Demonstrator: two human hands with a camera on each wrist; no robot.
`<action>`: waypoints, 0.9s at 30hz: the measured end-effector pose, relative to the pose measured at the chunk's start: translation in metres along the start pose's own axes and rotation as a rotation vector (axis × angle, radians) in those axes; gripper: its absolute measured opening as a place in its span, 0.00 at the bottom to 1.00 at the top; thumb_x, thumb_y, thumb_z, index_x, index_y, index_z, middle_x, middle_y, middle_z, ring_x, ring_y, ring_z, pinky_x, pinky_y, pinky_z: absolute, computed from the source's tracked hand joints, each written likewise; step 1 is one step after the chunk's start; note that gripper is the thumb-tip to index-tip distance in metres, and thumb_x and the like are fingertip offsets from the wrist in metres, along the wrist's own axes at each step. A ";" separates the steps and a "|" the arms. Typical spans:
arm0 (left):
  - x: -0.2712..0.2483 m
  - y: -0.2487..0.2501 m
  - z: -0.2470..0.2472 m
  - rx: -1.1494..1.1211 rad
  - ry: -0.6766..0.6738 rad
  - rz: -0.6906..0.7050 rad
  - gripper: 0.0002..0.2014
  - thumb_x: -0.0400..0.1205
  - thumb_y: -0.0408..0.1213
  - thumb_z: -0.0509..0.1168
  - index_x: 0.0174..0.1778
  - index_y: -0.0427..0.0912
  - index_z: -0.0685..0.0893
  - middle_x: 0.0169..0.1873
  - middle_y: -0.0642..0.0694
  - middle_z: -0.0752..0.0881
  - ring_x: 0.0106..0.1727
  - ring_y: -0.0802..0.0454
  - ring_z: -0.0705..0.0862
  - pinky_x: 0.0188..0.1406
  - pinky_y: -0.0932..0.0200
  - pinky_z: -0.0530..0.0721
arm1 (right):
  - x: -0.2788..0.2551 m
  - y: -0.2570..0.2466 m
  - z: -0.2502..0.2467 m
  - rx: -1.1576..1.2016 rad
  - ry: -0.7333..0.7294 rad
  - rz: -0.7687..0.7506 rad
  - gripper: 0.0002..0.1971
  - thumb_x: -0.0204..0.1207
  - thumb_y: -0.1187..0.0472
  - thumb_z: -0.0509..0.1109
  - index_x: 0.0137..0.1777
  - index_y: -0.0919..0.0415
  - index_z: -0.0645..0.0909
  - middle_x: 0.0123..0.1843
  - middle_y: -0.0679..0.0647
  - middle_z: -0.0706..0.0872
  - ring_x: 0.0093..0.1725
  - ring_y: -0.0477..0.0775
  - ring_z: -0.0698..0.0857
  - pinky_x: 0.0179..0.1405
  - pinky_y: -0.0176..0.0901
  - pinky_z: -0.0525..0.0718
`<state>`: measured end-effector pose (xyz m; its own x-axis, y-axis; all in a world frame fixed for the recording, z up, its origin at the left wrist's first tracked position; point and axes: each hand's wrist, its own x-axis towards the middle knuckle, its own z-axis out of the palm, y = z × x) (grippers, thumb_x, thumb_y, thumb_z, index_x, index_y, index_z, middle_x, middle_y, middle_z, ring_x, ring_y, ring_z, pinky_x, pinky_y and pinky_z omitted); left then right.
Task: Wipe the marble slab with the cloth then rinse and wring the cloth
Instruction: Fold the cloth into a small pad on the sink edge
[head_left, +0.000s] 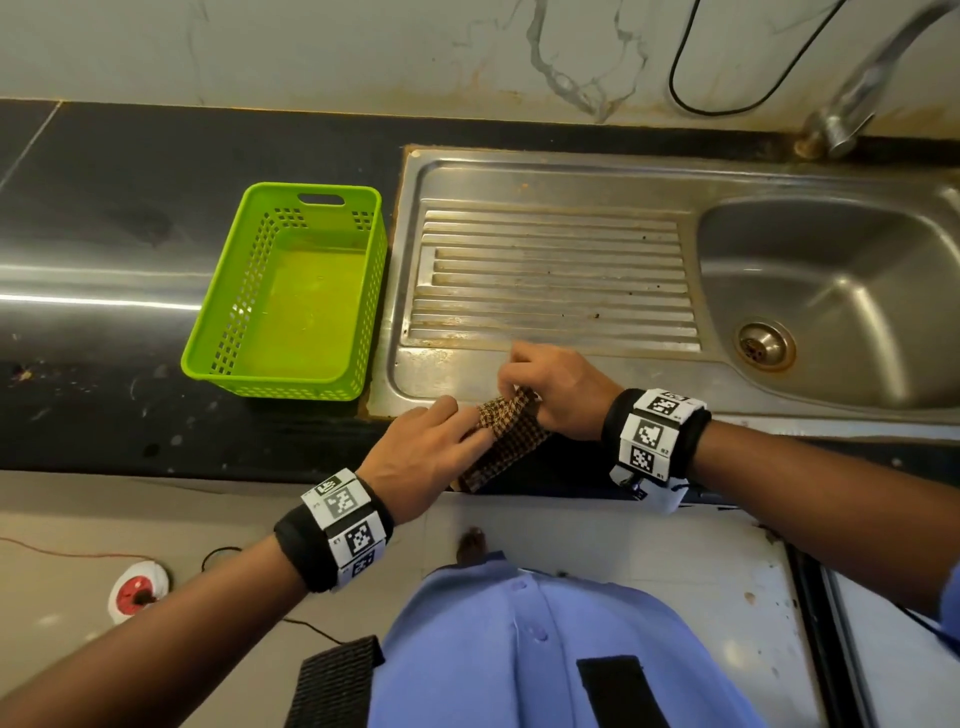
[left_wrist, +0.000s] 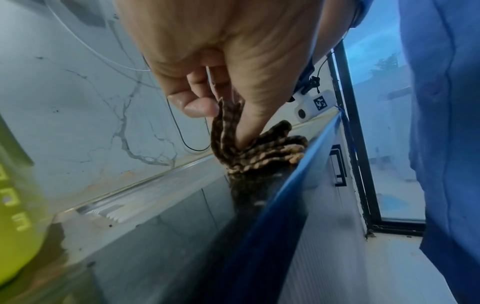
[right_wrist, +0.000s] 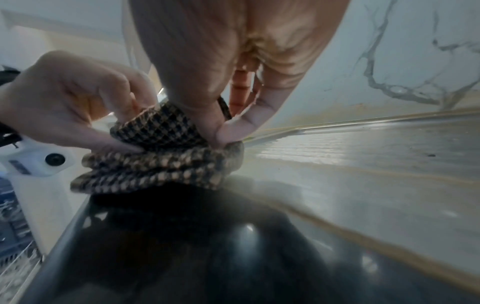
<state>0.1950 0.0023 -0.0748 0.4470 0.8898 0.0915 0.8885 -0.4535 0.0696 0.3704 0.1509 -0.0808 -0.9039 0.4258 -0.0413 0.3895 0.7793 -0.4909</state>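
A brown and tan checked cloth (head_left: 501, 441), folded in several layers, lies at the front edge of the dark marble slab (head_left: 130, 218), just before the steel sink's rim. My left hand (head_left: 431, 457) pinches its near left part; in the left wrist view thumb and fingers (left_wrist: 202, 107) nip the cloth (left_wrist: 254, 156). My right hand (head_left: 556, 389) pinches the far end, seen in the right wrist view as thumb and forefinger (right_wrist: 233, 127) closed on the cloth's (right_wrist: 161, 164) fold. Both hands sit close together over it.
A green plastic basket (head_left: 296, 291) stands on the slab left of the sink's ribbed drainboard (head_left: 550, 275). The basin (head_left: 831, 301) with its drain lies to the right, under a tap (head_left: 857, 88). A black cable hangs on the marble wall.
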 end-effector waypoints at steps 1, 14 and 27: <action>-0.002 0.001 0.001 0.001 -0.004 0.002 0.16 0.72 0.36 0.72 0.55 0.41 0.80 0.50 0.42 0.82 0.45 0.45 0.78 0.34 0.51 0.80 | -0.002 0.000 0.002 -0.009 0.000 -0.007 0.17 0.62 0.75 0.73 0.46 0.55 0.81 0.46 0.51 0.78 0.42 0.52 0.77 0.34 0.38 0.70; -0.018 0.021 0.006 -0.184 -0.006 -0.022 0.14 0.77 0.36 0.66 0.59 0.44 0.85 0.55 0.47 0.84 0.47 0.48 0.79 0.39 0.52 0.81 | -0.015 0.011 -0.003 0.143 -0.116 0.065 0.19 0.65 0.76 0.70 0.48 0.53 0.84 0.53 0.49 0.80 0.52 0.51 0.80 0.48 0.44 0.82; 0.002 0.003 0.011 -0.334 -0.195 -0.458 0.30 0.80 0.57 0.59 0.77 0.49 0.70 0.61 0.47 0.81 0.59 0.46 0.79 0.56 0.48 0.80 | -0.022 0.014 0.004 0.259 -0.099 0.206 0.17 0.68 0.78 0.71 0.42 0.54 0.89 0.66 0.52 0.83 0.67 0.53 0.79 0.66 0.47 0.80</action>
<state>0.2003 0.0035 -0.0850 0.0645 0.9770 -0.2034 0.9289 0.0157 0.3701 0.3951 0.1503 -0.0904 -0.8288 0.5054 -0.2401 0.5189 0.5337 -0.6678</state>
